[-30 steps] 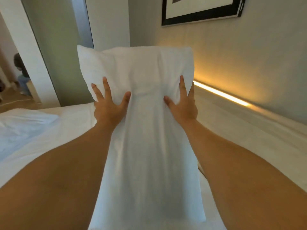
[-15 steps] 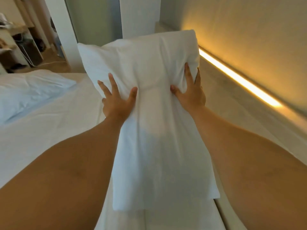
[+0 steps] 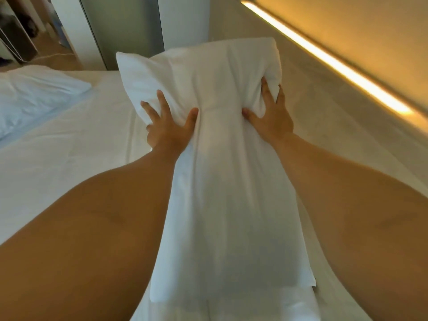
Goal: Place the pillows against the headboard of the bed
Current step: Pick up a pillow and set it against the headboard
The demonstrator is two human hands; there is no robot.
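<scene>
Lowered since 0.5 s ago, the white pillow (image 3: 222, 181) now lies lengthwise along the bed's (image 3: 76, 144) headboard (image 3: 324, 107) edge, probably atop another pillow at the near end. The left hand (image 3: 168, 128) and right hand (image 3: 272, 117) grip its far half, fingers spread and pressed in. Bare sheet lies open leftward; 1 pillow (image 3: 32, 93) sits at the far-left corner.

Count: three plump white fabric pillows – one held (image 3: 222, 181), one under its near end (image 3: 254, 304), one far left on the bed (image 3: 34, 98). Two bare hands: left (image 3: 170, 128), right (image 3: 271, 117). One warm yellow light strip (image 3: 324, 59).
</scene>
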